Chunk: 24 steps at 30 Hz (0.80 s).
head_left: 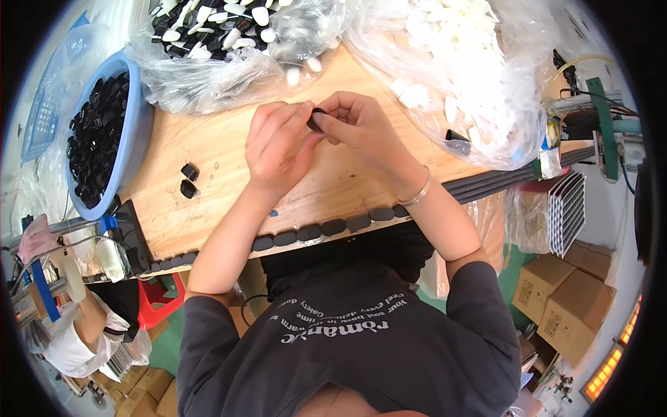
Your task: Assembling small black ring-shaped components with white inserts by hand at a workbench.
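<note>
Over the middle of the table, my two hands meet at a small dark piece (314, 119), black with a curved edge. My right hand (358, 125), with a bangle on its wrist, pinches it between thumb and fingers. The fingertips of my left hand (278, 142) close on the same piece from the other side. Fingers cover much of it, so its full shape is hidden. Two loose black caps (188, 179) lie on the wood left of my left forearm.
A blue basin (142, 132) full of black pieces stands at left. One plastic bag (201, 87) of black and white pieces and another bag (511, 153) of white pieces lie behind. Dark oval pieces (333, 226) line the table's front edge. Another person (80, 340) is at lower left.
</note>
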{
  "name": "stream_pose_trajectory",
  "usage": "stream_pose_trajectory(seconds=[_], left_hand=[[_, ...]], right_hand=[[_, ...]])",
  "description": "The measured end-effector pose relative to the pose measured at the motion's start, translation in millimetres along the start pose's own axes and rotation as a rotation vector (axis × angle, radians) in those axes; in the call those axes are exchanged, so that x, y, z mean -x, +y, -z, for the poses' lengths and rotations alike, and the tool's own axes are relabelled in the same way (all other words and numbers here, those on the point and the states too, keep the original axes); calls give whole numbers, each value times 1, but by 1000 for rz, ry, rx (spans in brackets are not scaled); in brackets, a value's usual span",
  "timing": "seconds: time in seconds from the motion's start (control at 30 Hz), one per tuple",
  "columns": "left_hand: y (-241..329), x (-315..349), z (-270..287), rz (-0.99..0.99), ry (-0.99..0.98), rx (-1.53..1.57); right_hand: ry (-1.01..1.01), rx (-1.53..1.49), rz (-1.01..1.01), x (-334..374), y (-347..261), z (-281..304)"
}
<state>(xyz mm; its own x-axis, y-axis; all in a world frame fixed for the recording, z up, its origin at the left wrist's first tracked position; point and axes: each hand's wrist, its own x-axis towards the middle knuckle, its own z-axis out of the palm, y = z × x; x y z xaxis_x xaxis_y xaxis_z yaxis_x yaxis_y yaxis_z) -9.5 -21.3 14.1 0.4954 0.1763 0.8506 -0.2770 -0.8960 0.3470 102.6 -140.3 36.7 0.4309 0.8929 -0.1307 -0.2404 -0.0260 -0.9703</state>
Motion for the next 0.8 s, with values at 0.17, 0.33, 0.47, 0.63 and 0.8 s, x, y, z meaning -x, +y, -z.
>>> stream_pose_trajectory(seconds=[0.17, 0.33, 0.47, 0.63, 0.8], left_hand=[[-10, 4, 1, 144, 44, -25], [-11, -5, -2, 109, 78, -72], [-14, -3, -4, 97, 33, -25], [-15, -1, -1, 96, 4, -8], [-15, -2, 0, 164, 7, -4]], right_hand=[[126, 166, -25, -20, -21, 38], [467, 1543, 426, -77, -30, 173], [369, 1758, 337, -93, -11, 194], [371, 1923, 231, -94, -20, 176], [622, 1525, 452, -68, -38, 152]])
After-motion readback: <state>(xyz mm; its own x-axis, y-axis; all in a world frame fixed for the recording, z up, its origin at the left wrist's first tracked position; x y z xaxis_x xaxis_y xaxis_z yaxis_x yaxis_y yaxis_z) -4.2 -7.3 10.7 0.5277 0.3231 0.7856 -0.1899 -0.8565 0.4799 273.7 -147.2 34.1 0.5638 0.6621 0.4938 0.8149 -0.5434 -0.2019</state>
